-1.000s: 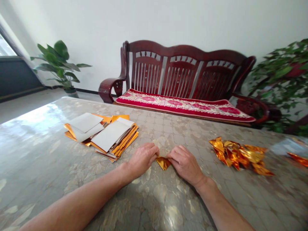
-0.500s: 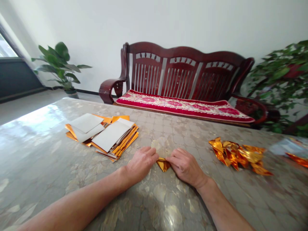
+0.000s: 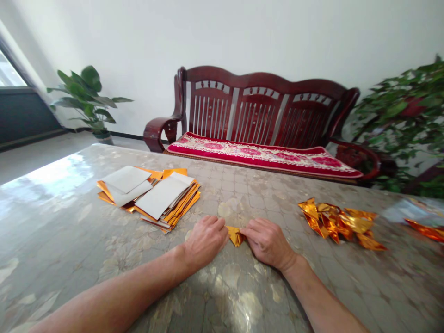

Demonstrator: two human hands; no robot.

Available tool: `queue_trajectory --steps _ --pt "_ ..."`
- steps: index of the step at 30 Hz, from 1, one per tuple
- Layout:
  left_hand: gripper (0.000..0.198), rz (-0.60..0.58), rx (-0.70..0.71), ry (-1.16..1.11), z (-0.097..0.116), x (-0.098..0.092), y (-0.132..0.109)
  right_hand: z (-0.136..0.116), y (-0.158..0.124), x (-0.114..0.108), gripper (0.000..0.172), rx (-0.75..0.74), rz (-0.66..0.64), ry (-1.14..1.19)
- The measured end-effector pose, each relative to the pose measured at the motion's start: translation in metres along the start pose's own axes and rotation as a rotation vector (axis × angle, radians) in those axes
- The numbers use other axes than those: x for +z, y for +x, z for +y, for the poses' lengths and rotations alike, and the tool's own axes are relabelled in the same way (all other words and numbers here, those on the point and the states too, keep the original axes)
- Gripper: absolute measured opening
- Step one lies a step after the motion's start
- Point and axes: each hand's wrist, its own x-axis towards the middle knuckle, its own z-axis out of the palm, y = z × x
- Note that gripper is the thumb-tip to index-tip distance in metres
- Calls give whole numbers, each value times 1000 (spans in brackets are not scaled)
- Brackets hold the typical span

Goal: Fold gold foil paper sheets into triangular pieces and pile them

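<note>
A small folded piece of gold foil paper (image 3: 236, 236) lies low over the table between my two hands, its lower part narrowing toward me. My left hand (image 3: 208, 238) pinches its left end with closed fingers. On the opposite end, my right hand (image 3: 266, 240) grips with thumb and fingertips. Both hands hide the ends of the paper. Left of my left hand rests a stack of foil paper sheets (image 3: 164, 196), grey-white backs up and gold edges showing. Right of my right hand sits a heap of folded gold foil pieces (image 3: 338, 222).
The table (image 3: 114, 286) has a glossy patterned cover. A clear plastic bag (image 3: 414, 210) with an orange foil piece (image 3: 426, 230) lies at the far right. Behind the table stands a dark wooden bench (image 3: 260, 104) with a red floral cushion (image 3: 263, 155). Potted plants (image 3: 86, 99) flank it.
The foil paper's upper edge, flat and straight before, now looks bent and more creased in the middle. Both hands keep their grip, almost in place. The view has shifted slightly.
</note>
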Motion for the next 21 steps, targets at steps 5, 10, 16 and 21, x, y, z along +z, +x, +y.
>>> queue_trajectory --steps 5,10,16,21 --pt "4 -11 25 64 5 5 -3 -10 1 -6 25 39 -69 -70" --pt "4 -14 24 65 7 6 -3 -20 -1 -11 24 87 -138 -94" --pt "19 9 -33 24 4 3 1 -28 -5 -3 24 248 -23 -51" --pt "30 -7 -183 -90 -1 -4 9 -29 0 -1 25 336 14 -48"
